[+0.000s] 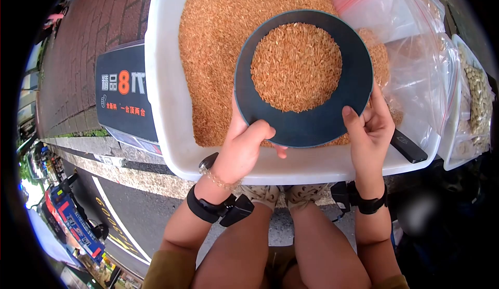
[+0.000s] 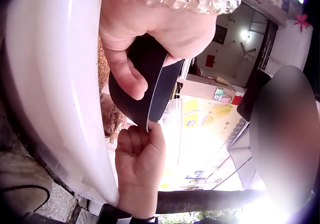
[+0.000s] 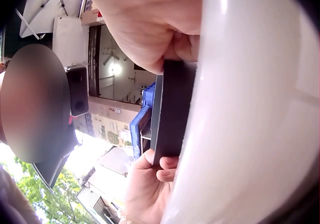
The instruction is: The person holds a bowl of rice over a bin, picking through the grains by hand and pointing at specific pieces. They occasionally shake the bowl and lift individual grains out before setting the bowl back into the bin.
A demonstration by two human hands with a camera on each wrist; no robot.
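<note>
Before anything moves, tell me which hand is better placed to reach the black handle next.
Right, most likely: the right hand grips the dark bowl close to the black handle, while the left hand holds the bowl's other side. Either would have to let go first.

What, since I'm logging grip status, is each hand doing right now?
Left hand: closed, gripping the dark blue-grey, round, plastic-looking dish.
Right hand: closed, gripping the same dish, thumb over its rim.

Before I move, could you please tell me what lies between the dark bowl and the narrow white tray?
Mostly clear plastic bags, plus the edge of the big tub, lie between the bowl and the tray, in the head view.
</note>
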